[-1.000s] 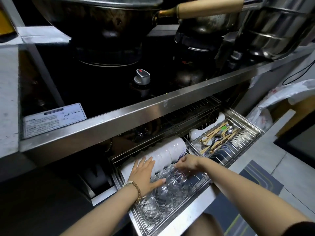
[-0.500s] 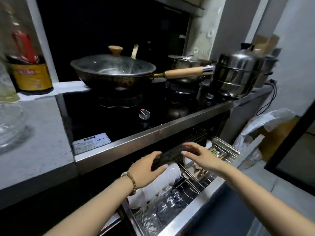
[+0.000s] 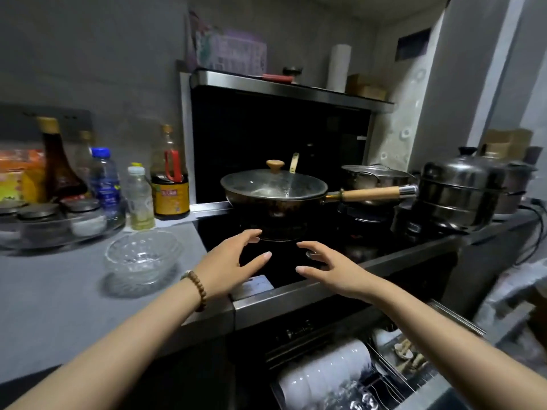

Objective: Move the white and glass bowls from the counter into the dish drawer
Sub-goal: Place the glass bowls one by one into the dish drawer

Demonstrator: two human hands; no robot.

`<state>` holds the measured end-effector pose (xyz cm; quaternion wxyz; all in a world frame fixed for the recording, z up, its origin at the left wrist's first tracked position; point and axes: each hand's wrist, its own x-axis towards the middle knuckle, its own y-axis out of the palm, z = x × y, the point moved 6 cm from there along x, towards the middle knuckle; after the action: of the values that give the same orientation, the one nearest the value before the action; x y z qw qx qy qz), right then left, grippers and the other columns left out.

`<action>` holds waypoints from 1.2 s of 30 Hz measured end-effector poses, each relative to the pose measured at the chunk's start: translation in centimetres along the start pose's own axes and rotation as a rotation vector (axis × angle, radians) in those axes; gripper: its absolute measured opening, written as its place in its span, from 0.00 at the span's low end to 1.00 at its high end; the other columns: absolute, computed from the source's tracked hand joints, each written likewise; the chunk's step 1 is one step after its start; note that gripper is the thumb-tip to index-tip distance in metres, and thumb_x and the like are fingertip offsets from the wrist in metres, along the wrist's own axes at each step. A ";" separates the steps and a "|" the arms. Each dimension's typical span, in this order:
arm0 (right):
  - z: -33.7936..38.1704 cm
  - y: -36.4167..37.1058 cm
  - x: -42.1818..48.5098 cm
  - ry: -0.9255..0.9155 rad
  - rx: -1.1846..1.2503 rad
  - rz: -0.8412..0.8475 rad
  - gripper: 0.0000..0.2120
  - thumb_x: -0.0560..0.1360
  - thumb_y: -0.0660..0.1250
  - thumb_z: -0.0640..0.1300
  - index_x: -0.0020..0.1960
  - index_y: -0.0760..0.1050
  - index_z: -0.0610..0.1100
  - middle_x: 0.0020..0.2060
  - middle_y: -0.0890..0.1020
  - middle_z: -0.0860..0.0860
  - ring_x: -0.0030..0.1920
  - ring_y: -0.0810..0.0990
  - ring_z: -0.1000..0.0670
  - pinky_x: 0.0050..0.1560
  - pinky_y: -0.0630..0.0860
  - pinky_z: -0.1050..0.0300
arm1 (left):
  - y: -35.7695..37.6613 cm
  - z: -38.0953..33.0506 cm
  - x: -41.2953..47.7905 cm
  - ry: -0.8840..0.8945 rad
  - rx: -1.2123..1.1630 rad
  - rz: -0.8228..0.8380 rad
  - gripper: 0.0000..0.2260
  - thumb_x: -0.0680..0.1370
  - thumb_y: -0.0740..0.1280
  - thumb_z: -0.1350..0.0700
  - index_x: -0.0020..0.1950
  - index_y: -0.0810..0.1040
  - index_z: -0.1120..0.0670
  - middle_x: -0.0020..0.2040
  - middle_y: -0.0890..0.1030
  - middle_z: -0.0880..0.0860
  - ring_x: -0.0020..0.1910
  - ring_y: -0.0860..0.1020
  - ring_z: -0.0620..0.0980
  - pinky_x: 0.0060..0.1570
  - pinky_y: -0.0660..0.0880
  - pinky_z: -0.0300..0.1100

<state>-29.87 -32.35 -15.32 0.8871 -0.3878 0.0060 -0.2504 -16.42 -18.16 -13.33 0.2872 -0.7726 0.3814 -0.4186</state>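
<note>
The kitchen was dim, with grey walls (image 3: 103, 54). A grey counter (image 3: 59, 306) ran along the left; a black stove (image 3: 282, 276) with a steel front edge stood right of it, and a steel-topped hood (image 3: 296, 91) rose at the far wall.

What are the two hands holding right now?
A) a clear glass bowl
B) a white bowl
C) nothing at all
C: the left hand and right hand hover open and empty above the black stovetop, while the clear glass bowl sits on the grey counter.
</note>
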 end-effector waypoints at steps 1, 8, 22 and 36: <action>1.0 0.7 0.7 -0.015 -0.006 0.019 0.27 0.75 0.68 0.50 0.72 0.64 0.51 0.71 0.68 0.52 0.72 0.66 0.51 0.71 0.65 0.52 | -1.2 0.9 -0.5 -0.022 0.006 -0.014 0.26 0.76 0.61 0.41 0.72 0.62 0.48 0.67 0.72 0.46 0.67 0.69 0.43 0.63 0.68 0.40; 6.9 6.9 5.3 -0.114 -0.002 0.122 0.29 0.74 0.68 0.52 0.72 0.62 0.54 0.72 0.67 0.53 0.73 0.63 0.52 0.66 0.67 0.58 | -8.1 7.2 -4.5 -0.177 0.076 -0.123 0.26 0.76 0.62 0.42 0.71 0.64 0.49 0.69 0.71 0.49 0.67 0.68 0.46 0.66 0.67 0.42; 13.1 16.6 12.2 -0.188 0.041 0.165 0.32 0.72 0.71 0.52 0.72 0.64 0.49 0.72 0.67 0.52 0.73 0.64 0.51 0.66 0.62 0.62 | -11.9 19.1 -8.9 -0.474 -0.081 -0.196 0.49 0.60 0.66 0.28 0.74 0.58 0.51 0.73 0.65 0.50 0.71 0.64 0.49 0.70 0.64 0.51; 11.9 18.9 14.0 -0.169 0.053 0.109 0.26 0.65 0.74 0.59 0.60 0.77 0.52 0.67 0.71 0.57 0.67 0.66 0.60 0.63 0.57 0.64 | -10.0 22.3 -8.3 -0.506 -0.282 -0.158 0.47 0.60 0.67 0.28 0.73 0.57 0.45 0.73 0.62 0.49 0.71 0.61 0.48 0.70 0.61 0.49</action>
<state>-6.86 -19.63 -17.44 0.9067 -0.3828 -0.0542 -0.1684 3.38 -3.03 -20.06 0.2293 -0.9120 0.2907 -0.1768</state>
